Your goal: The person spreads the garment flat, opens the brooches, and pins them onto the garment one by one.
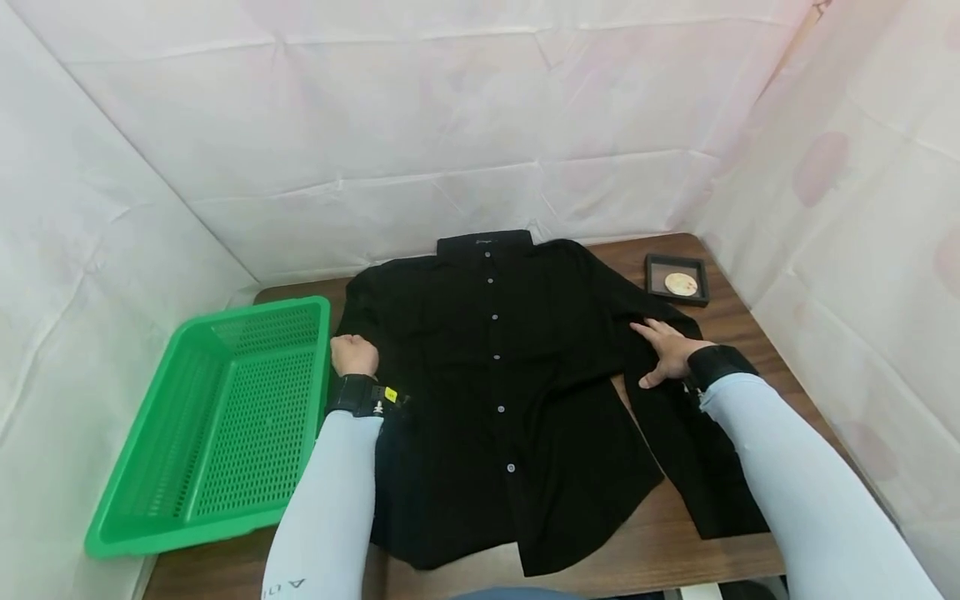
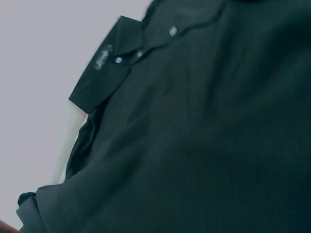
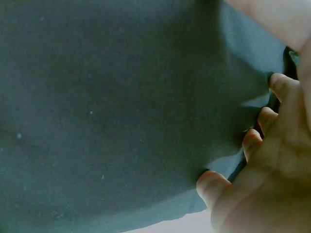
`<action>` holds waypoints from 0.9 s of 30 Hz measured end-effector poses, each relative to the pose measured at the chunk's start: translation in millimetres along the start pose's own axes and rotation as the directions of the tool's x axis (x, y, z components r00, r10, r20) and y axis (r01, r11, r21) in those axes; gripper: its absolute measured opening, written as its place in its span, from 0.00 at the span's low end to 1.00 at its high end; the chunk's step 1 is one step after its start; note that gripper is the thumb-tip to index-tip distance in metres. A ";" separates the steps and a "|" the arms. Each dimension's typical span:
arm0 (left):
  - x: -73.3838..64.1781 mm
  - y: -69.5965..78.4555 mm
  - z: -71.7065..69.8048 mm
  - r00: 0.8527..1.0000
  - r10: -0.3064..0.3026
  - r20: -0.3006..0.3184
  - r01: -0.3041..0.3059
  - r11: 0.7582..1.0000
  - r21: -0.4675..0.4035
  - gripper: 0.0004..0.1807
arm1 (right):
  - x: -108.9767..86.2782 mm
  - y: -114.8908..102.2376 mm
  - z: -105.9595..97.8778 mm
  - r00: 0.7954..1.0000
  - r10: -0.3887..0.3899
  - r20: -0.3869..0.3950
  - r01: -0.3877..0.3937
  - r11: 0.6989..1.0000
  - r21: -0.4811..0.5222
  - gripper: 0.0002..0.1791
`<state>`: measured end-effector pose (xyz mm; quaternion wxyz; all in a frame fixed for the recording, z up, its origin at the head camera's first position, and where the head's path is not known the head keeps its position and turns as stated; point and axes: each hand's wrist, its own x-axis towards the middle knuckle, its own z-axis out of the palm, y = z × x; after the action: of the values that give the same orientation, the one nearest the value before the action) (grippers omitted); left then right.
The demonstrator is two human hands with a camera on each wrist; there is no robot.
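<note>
Item inspected: one black shirt (image 1: 468, 383), found spread on the bench (image 1: 663, 529), in the middle of the scene. Its front faced up. The collar (image 1: 483, 243) pointed to the far side, beside the pale sheet (image 1: 450, 125), and the hem lay close to the near edge of the bench. Light buttons (image 1: 497, 357) ran down the front. The sleeve (image 1: 697, 475) on the right was laid out at an angle from the shoulder towards the near right.

Left hand (image 1: 354, 356): placed at the left edge of the shirt, just beside the green basket (image 1: 255, 433). Its fingers appeared curled; their tips were hidden in the head view, and the left wrist view showed mainly cloth. Whether it grasped the fabric could not be told.

Right hand (image 1: 667, 350): released, fingers spread, resting on the sleeve on the right. The right wrist view showed its fingertips against the dark cloth.

Both wrists carried black bands (image 1: 722, 365), and both forearms wore pale covers (image 1: 802, 475).

Surroundings: the basket stood on the left, its floor and walls perforated. A small dark tray (image 1: 663, 260) lay at the far right of the bench, apart from the right hand, with a pale round disc (image 1: 681, 284) in it.
</note>
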<state>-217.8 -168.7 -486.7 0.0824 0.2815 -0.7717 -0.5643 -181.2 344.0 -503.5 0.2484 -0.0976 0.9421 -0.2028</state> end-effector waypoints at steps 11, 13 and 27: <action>17.0 40.0 -6.2 0.908 0.402 0.118 -0.397 0.735 0.549 0.12 | -9.1 -7.1 2.4 1.000 0.002 0.004 -0.002 1.000 -0.006 0.61; 21.8 50.6 -13.5 0.889 0.433 0.148 -0.432 0.685 0.587 0.12 | -8.8 -8.7 3.3 1.000 0.002 0.004 -0.002 1.000 -0.003 0.61; 38.2 104.8 -66.3 0.779 0.530 0.335 -0.610 0.515 0.602 0.34 | -8.3 -9.0 1.8 1.000 -0.008 0.009 0.008 1.000 0.003 0.62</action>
<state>-255.6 -222.1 -374.6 0.1116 -0.0089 -0.9743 -0.1953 -172.4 337.7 -497.5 0.2518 -0.1022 0.9404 -0.2047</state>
